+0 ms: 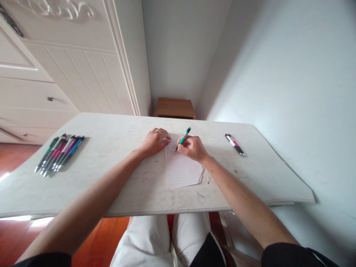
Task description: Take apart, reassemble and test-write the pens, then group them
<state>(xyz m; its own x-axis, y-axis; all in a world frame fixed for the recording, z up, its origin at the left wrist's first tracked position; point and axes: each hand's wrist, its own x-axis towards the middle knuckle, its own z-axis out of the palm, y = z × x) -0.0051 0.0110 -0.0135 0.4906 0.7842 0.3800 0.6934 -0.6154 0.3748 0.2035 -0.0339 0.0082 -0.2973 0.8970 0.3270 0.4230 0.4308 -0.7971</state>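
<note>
A green pen is gripped in my right hand, its dark tip pointing down at the paper. Beneath it lies a lined sheet of paper with a torn lower right edge and scribbled marks near its top. My left hand, a ring on one finger, rests flat with its fingertips at the sheet's upper left edge and holds nothing. Part of the sheet's top is hidden behind my right hand.
A row of several coloured pens lies on the left of the white table. Two more pens lie to the right. A wall borders the right side, a white cabinet the left. A wooden box-like piece stands behind.
</note>
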